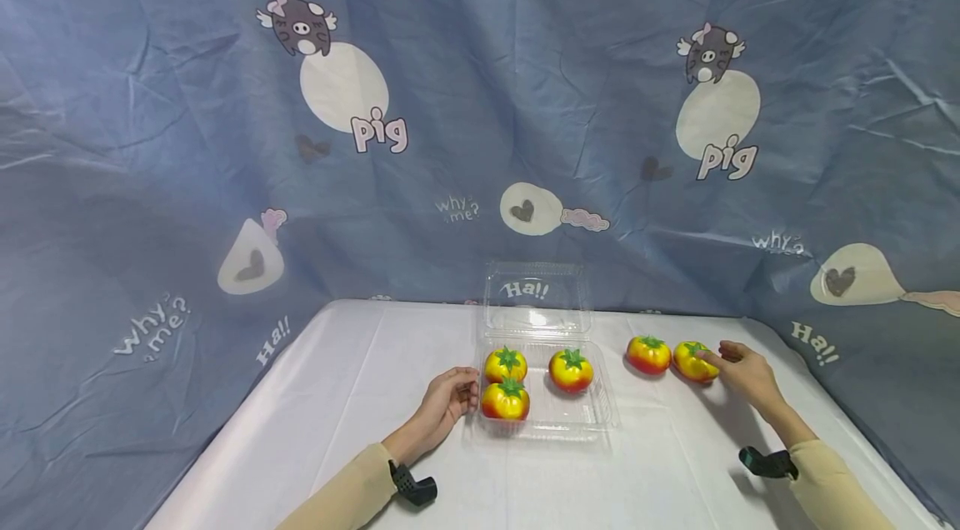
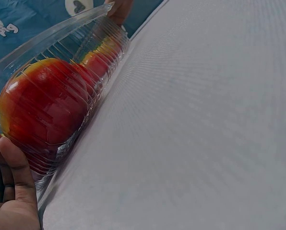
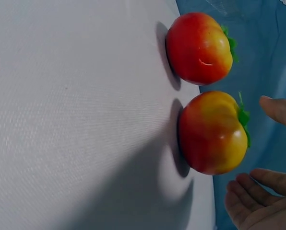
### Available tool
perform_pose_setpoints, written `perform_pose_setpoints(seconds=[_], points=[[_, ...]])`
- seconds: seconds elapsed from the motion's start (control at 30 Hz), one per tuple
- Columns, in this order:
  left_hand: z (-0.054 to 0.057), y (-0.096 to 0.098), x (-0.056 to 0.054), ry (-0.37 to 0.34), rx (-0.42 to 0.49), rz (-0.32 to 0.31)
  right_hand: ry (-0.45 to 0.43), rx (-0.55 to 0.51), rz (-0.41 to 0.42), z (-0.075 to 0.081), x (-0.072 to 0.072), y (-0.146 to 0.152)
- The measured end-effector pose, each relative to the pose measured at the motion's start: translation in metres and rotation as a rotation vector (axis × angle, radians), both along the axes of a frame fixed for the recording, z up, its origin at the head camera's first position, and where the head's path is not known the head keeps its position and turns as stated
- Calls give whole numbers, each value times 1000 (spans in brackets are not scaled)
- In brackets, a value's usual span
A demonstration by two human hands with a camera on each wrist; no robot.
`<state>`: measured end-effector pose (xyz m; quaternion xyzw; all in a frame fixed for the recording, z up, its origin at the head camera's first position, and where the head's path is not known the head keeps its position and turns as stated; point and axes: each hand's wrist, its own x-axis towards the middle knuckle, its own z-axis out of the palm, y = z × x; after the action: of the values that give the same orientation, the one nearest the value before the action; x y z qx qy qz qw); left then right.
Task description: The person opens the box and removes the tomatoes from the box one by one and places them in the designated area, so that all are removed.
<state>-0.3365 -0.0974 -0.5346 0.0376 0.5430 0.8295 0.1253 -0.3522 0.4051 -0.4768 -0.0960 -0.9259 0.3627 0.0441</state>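
Right fingers (image 3: 276, 181) beside tomato (image 3: 214, 136), near table edge (image 1: 801, 388)

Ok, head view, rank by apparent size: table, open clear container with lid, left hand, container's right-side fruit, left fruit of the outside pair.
Largest to smallest:
- White table
- Open clear container, lid included
- Left hand
- Container's right-side fruit and left fruit of the outside pair: look about alike, so unranked

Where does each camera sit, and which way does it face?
Head: on the head, facing forward and down at the box; left hand and right hand show.
Left wrist: worn there, facing the box's side; left hand shows.
Right wrist: worn there, facing two loose fruits; right hand shows.
Head and right wrist share both loose fruits.
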Motion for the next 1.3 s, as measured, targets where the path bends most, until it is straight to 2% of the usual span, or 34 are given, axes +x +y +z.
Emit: perform_pose_setpoints(seconds=[0.77,0.93,1.3], points=[[1,0,1,7,4,-2,58,55,98,14,3,-7],[1,0,0,14,3,0,99,72,108,16,3,-9],[1,0,0,3,-1,2,131,82,108,23,4,-20]])
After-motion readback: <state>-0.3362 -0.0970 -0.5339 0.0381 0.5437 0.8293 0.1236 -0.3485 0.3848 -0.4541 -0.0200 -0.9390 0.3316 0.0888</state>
